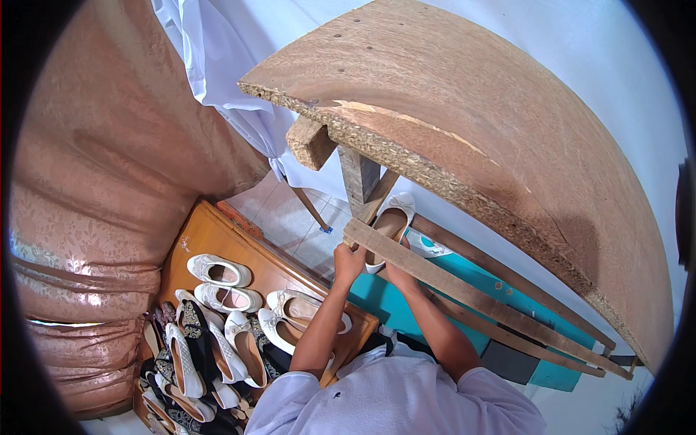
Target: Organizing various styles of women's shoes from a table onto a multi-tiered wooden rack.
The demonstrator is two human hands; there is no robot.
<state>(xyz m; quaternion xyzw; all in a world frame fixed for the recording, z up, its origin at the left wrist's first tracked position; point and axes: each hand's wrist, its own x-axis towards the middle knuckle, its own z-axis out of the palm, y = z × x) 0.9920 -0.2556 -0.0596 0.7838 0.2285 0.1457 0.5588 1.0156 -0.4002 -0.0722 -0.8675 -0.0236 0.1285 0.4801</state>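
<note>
Nearest to us, our white sleeves (406,402) fill the lower edge, and both forearms reach up and away from them. To the left, below our left arm, pale flat shoes (221,319) lie in rows on an orange-brown board (210,235), some white, some patterned dark.

Our left hand (349,262) is closed around the near side of a white shoe (391,225), fingers curled at its heel end. Our right hand (401,272) grips the same shoe from the other side, partly hidden behind a wooden rail (471,293). The shoe sits just past that rail, under the table, its open top facing us, toe pointing away.

Beyond it lies a teal mat (471,279) on the floor. Above hangs the chipboard tabletop (464,123) with its crumbling edge, and a white curtain (210,65) further back. A pink-brown cushion (94,188) bulges at left.
</note>
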